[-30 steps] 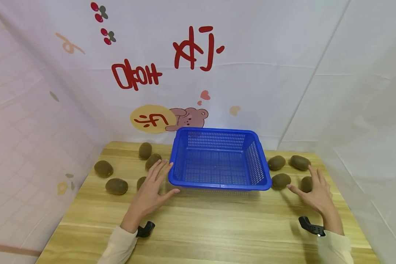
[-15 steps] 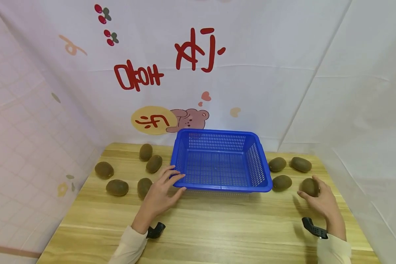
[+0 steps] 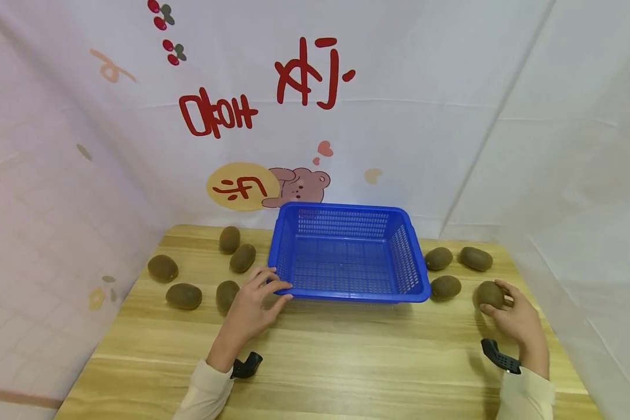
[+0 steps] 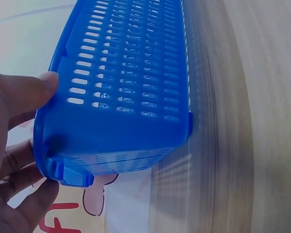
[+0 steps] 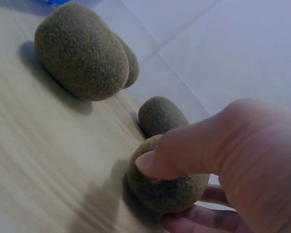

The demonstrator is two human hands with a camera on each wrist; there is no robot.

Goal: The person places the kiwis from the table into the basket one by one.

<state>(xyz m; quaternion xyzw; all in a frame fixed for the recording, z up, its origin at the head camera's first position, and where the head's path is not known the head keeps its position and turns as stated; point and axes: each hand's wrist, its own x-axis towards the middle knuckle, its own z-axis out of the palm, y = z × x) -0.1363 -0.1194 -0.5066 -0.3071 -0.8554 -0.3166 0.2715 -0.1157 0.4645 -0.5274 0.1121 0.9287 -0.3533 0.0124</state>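
The blue plastic basket (image 3: 346,296) stands at the back middle of the table, with nothing inside. My left hand (image 3: 254,303) holds its front left corner. In the left wrist view the thumb (image 4: 31,92) lies against the outer wall by the rim, and the other fingers curl behind it. At the right, my right hand (image 3: 520,318) grips a brown kiwi (image 3: 488,294), thumb on the near side and fingers round the far side. That kiwi (image 5: 167,194) appears close to the tabletop in the right wrist view; whether it touches is unclear.
Three more kiwis lie right of the basket, the closest being a kiwi (image 3: 445,287) beside its front right corner. Several others, including one kiwi (image 3: 184,296), are spread to its left. A white printed cloth (image 3: 399,134) hangs behind the wooden table (image 3: 346,361).
My left hand has moved slightly right and taken hold of the basket corner. My right hand has come down and closed round the kiwi. The basket stays in place.
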